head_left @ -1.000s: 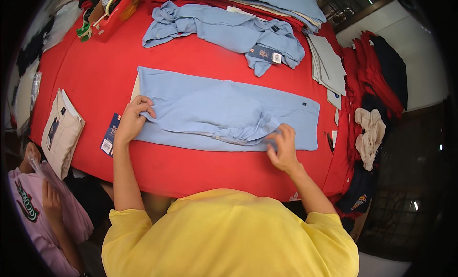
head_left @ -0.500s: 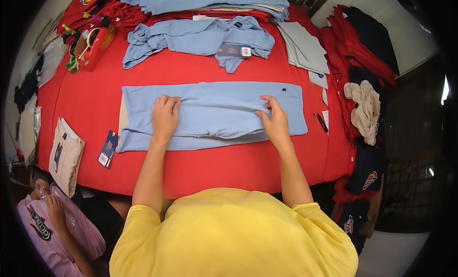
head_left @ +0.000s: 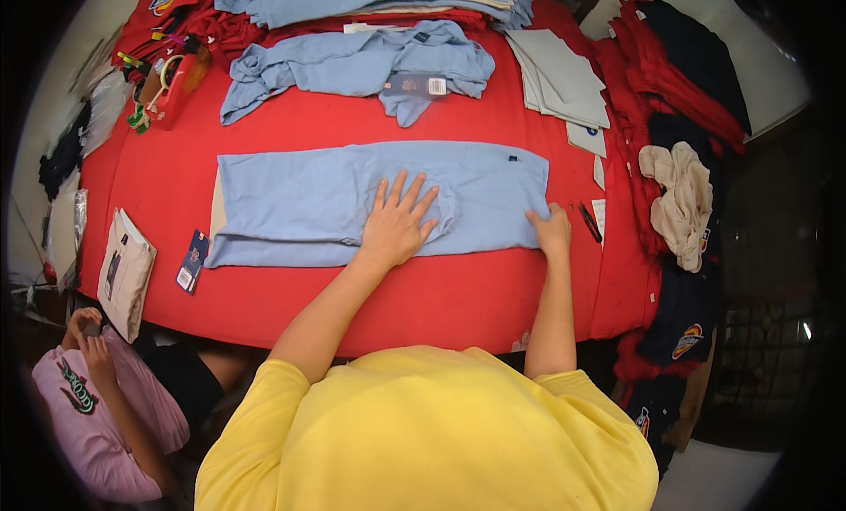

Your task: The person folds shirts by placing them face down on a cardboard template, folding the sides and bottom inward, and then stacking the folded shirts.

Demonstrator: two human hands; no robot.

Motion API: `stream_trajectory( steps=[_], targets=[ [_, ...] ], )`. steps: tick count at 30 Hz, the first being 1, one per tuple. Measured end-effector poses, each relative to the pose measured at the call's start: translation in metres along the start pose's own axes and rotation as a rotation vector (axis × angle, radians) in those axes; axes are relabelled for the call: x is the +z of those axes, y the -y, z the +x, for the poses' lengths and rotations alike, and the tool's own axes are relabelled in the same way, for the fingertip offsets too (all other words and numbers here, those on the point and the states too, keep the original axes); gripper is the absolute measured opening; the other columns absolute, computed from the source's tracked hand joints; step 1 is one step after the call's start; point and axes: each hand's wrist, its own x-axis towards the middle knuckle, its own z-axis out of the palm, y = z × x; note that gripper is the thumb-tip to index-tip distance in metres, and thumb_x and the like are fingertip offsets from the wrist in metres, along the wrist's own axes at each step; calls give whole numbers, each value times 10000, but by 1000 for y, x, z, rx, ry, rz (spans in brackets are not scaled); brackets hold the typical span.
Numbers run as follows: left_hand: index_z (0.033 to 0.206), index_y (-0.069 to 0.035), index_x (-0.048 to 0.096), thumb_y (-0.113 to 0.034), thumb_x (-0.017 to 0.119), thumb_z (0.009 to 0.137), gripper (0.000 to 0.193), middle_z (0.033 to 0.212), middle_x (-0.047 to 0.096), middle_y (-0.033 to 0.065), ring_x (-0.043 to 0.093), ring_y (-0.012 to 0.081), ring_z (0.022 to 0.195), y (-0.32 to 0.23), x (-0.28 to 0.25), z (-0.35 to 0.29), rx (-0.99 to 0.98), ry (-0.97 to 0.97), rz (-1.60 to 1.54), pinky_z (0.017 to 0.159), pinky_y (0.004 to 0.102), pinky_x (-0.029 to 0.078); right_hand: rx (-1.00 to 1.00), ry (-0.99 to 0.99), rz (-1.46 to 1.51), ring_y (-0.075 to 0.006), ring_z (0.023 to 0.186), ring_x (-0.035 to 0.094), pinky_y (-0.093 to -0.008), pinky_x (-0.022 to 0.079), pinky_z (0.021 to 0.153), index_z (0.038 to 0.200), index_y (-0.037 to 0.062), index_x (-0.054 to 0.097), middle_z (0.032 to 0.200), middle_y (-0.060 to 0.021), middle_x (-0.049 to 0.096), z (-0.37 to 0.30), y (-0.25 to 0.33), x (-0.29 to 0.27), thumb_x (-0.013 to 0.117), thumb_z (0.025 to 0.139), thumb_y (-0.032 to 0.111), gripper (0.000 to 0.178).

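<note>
While the left hand (head_left: 397, 229) lies flat, its grip spread, on the folded light-blue garment (head_left: 291, 198), the right hand (head_left: 554, 233) touches the right end, though whether that grip pinches it cannot be told; the garment lies on the red table (head_left: 441, 308), just beside a dark-blue tag (head_left: 192, 262)

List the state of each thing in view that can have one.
Front blue garment, folded into a long strip
Left hand, spread flat on that garment
Right hand, at its right end, grip unclear
Rear blue garment, bunched up
Left beige garment, folded
Right beige cloth, crumpled
Pale grey sheets, fanned out
</note>
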Motion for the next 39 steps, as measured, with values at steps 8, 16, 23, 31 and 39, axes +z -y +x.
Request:
stream_trajectory(
  steps=[8, 16, 23, 31, 39],
  targets=[
    [1285, -44, 536, -84, 473, 915, 378, 1342, 497, 165, 447, 334, 1264, 18, -9, -3, -303, -264, -575, 1063, 420, 352, -463, 255, 440, -349, 1055, 609, -380, 471, 904, 1119, 33, 529, 1108, -192, 625, -54, 165, -47, 712, 763, 84, 404],
    [1128, 1, 603, 21, 504, 862, 284, 1126, 595, 150, 586, 324, 1017, 32, -21, -9, -481, -299, -695, 869, 379, 482, -578, 520, 478, -224, 851, 621, -350, 509, 732, 1227, 47, 492, 1044, -145, 633, -96, 158, 33, 586, 889, 130, 361],
    [1037, -36, 637, -59, 639, 809, 229, 1042, 610, 92, 558, 289, 944, -5, -26, 7, -158, -218, -296, 794, 395, 466, -246, 116, 488, -139, 721, 593, -283, 490, 616, 1054, 4, 621, 876, -79, 651, -15, 89, 22, 537, 927, 159, 217],
    [1075, -17, 637, -232, 700, 809, 348, 1088, 631, 116, 540, 285, 1032, -14, -43, -7, -253, -3, -169, 869, 412, 437, -200, 326, 489, -235, 779, 610, -360, 474, 693, 905, 37, 592, 857, -97, 648, -19, 102, 37, 638, 862, 293, 264],
    [1186, 31, 574, -347, 693, 833, 531, 955, 677, 153, 644, 245, 861, 6, -72, 12, -684, -215, -1059, 778, 363, 498, -208, 809, 1661, -186, 948, 583, -317, 455, 817, 1121, 47, 532, 1293, -180, 557, -57, 162, 5, 504, 941, 210, 244]
  ],
)
